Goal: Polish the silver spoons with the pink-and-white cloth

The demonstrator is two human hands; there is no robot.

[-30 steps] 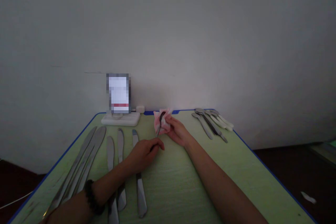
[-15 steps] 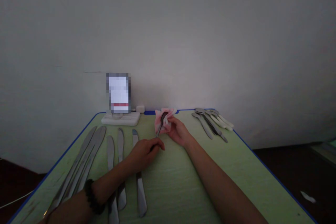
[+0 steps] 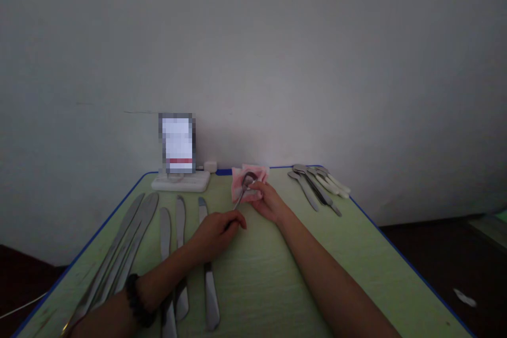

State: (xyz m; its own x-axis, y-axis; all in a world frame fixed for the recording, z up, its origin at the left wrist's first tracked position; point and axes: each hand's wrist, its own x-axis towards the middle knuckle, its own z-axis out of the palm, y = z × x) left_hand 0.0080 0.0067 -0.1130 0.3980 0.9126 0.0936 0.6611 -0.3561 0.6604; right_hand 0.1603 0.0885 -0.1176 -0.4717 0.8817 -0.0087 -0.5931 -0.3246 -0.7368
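A metal spoon [image 3: 242, 193] stands tilted over the green table [image 3: 376, 274]. My left hand [image 3: 216, 232] is closed round its handle end. My right hand [image 3: 267, 202] is closed on a pink cloth [image 3: 247, 182] and presses it against the spoon's bowl, near the table's far edge. Both forearms reach in from the bottom of the view, the left one with a dark wristband.
Several table knives [image 3: 180, 232] lie in a row on the left, partly under my left arm. A pile of spoons [image 3: 317, 185] lies at the back right. A white stand [image 3: 180, 182] with a blurred screen sits at the back by the wall.
The pink cloth has spread and shifted a little around the spoon bowl. My right hand has drawn slightly nearer. The view has dipped a touch.
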